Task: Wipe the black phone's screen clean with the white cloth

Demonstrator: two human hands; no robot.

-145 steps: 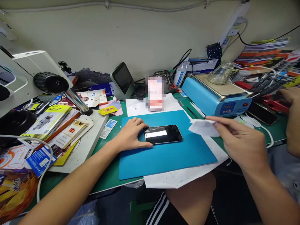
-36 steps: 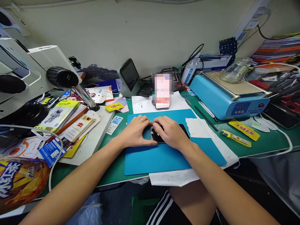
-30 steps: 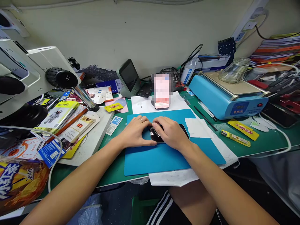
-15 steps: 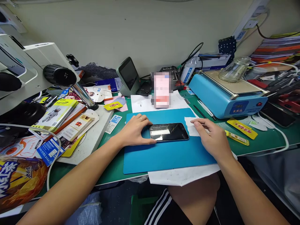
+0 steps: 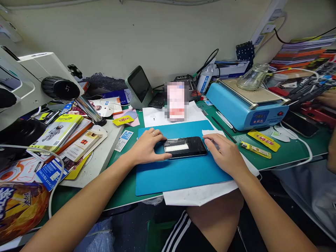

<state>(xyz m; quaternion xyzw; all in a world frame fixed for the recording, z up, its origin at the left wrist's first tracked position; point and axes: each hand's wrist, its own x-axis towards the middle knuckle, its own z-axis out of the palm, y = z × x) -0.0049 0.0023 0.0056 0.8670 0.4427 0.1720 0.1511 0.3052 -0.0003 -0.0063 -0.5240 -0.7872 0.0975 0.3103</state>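
Head camera: a black, glass-fronted rectangular phone with a pale metal rim lies flat, screen side up, on a blue rectangular mat, its long side running left to right. The left hand, wearing 1 thin ring, is spread in a wide C around the phone's left end, holding it with the thumb at the near corner and the fingers at the far corner. The right hand is loosely curled just beside the phone's right end, its thumb and index fingertips close together; whether it touches the phone or holds anything small, I cannot tell. Behind that hand, partly covered by it, lies a thin white sheet. Further right are a slim black stick-like tool and a yellow, tube-shaped item. A clear glass jar stands on a light-blue box-shaped machine.
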